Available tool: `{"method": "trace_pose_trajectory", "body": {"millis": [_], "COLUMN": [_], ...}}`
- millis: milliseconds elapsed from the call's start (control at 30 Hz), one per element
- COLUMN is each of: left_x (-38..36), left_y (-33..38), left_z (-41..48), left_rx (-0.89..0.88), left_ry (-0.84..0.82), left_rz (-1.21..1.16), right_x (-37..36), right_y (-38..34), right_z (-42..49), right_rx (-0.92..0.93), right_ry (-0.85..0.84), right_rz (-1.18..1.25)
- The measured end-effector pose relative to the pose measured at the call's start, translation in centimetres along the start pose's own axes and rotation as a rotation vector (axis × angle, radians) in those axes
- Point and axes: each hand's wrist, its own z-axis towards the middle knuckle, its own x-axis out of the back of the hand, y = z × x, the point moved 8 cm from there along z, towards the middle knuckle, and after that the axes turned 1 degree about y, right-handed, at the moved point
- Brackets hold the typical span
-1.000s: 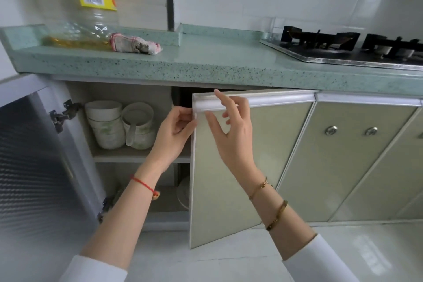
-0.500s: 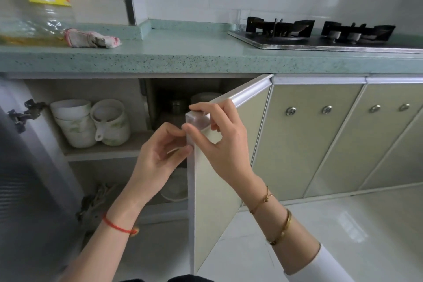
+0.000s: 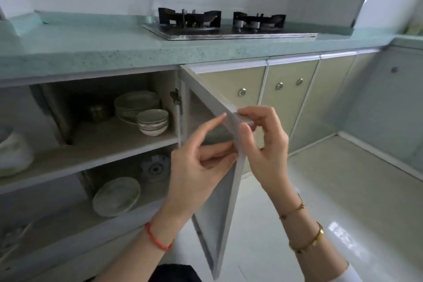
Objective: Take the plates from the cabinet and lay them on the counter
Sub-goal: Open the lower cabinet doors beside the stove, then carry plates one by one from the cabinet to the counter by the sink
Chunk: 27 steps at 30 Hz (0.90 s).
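A stack of plates (image 3: pixel 136 103) sits at the rear of the upper cabinet shelf (image 3: pixel 109 144), with stacked bowls (image 3: pixel 153 122) touching it at 4 o'clock; one more plate (image 3: pixel 116 196) leans on the lower shelf, below a patterned bowl (image 3: pixel 155 168) at its 1 o'clock. At 3 o'clock from the bowls, the open cabinet door (image 3: pixel 225 181) is gripped at its top free corner by both hands: the left hand (image 3: pixel 198 175) pinches the inner face, index finger extended along the top edge, and the right hand (image 3: pixel 265 144) curls around the outer edge. The green counter (image 3: pixel 96 52) runs along 12 o'clock with the gas stove (image 3: pixel 226 25) on it; an object at the far left shelf edge, possibly a pot (image 3: pixel 13 153), is blurred.
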Motion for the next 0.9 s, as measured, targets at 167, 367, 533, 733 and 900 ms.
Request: {"method": "trace_pose_trajectory", "body": {"millis": [167, 367, 533, 733, 900], "left_x": [-3.8, -7.3, -8.0, -7.0, -1.5], "left_y": [-2.2, -2.9, -2.8, -3.1, -2.2], "left_z": [1.3, 2.2, 2.4, 3.1, 3.4], "left_rx": [-0.030, -0.190, -0.256, -0.150, -0.083], "left_ry": [0.010, 0.008, -0.016, -0.155, -0.022], "left_rz": [0.010, 0.207, 0.332, 0.207, 0.201], "right_x": [3.8, 6.2, 6.5, 6.1, 3.8], "right_y": [1.5, 3.7, 4.3, 2.8, -0.6], "right_z": [1.1, 2.0, 2.6, 2.6, 3.1], "right_rx": [-0.008, -0.042, -0.031, 0.021, 0.133], "right_ry": [0.029, 0.081, 0.077, 0.096, 0.168], "right_rz": [-0.136, -0.223, -0.232, -0.294, -0.379]}}
